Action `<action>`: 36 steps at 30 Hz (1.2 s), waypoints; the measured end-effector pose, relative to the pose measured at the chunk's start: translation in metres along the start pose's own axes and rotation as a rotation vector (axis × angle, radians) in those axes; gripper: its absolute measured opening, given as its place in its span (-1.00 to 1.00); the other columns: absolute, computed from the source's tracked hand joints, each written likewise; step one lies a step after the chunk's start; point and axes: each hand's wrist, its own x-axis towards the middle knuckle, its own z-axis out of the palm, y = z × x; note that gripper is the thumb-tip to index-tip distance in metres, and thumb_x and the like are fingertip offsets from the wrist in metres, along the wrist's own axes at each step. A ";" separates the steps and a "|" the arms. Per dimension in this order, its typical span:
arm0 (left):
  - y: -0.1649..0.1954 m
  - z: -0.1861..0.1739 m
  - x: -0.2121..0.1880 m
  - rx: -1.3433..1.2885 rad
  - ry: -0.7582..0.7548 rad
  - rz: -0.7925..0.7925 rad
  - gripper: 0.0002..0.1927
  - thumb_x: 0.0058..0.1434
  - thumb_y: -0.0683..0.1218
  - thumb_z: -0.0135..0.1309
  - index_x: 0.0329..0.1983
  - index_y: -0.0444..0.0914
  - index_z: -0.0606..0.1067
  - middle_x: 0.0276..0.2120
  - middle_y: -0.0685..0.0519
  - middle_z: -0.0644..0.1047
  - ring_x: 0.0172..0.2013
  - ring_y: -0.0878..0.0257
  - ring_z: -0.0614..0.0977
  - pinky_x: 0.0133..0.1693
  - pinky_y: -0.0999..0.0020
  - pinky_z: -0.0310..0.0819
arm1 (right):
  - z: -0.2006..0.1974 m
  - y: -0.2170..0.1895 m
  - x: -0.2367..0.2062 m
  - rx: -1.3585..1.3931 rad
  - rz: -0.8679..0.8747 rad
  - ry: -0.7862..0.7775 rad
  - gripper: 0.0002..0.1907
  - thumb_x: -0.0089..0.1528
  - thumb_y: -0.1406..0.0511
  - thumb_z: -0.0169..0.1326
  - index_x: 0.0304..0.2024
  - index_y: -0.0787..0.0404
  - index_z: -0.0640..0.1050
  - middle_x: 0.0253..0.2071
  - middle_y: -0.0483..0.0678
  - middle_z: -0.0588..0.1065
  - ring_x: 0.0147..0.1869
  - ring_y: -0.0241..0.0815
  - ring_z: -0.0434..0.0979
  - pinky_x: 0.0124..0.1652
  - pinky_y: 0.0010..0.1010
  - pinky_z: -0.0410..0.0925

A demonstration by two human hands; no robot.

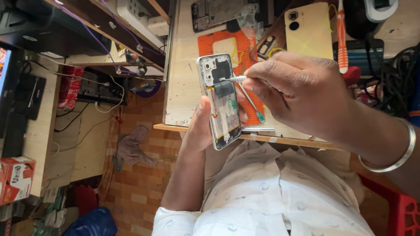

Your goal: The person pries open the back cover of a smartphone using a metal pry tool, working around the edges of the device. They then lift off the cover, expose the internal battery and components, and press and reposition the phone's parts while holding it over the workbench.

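Observation:
My left hand [197,131] grips an opened phone [220,100] by its edge, with the back off and the dark boards and battery showing. My right hand [302,91], with a metal bangle on the wrist, is closed on a thin silver tool [232,79]. The tool's tip touches the phone's inside near the camera end. A slim rod with a green tip [253,107] juts out under the same hand. Both hands hover over the front edge of a wooden workbench [183,65].
On the bench lie an orange work mat [209,43], a yellow phone back cover [308,30], a bare phone frame [214,13] and an orange-handled tool [341,39]. Cables crowd the right. A rag [131,147] lies on the tiled floor; a red box [15,179] is at the left.

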 end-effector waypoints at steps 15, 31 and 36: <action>0.012 0.009 0.005 -0.257 -0.006 0.108 -0.18 0.46 0.35 -0.09 0.39 -0.45 0.25 0.11 -0.33 0.46 -0.15 -0.02 0.67 -0.16 0.21 0.65 | 0.005 0.001 -0.005 0.034 0.003 0.111 -0.87 0.21 0.50 0.25 -0.22 0.31 0.56 -0.26 0.08 0.55 -0.25 -0.04 0.62 -0.30 -0.32 0.47; 0.007 0.002 0.000 -0.112 0.015 0.056 -0.19 0.43 0.37 -0.03 0.36 -0.41 0.33 0.05 -0.19 0.51 -0.18 0.12 0.66 -0.16 0.29 0.61 | 0.004 -0.002 0.001 0.091 -0.148 0.091 -0.87 0.26 0.49 0.18 -0.18 0.21 0.57 -0.27 0.03 0.53 -0.23 -0.03 0.59 -0.27 -0.26 0.44; 0.005 -0.004 -0.003 -0.032 0.035 0.028 -0.17 0.44 0.40 -0.02 0.30 -0.44 0.37 0.01 -0.19 0.52 -0.17 0.13 0.66 -0.13 0.27 0.61 | 0.002 -0.003 0.007 0.000 -0.119 0.061 -0.70 0.23 0.32 0.29 -0.06 0.31 0.52 -0.34 0.08 0.51 -0.35 -0.01 0.54 -0.38 -0.26 0.39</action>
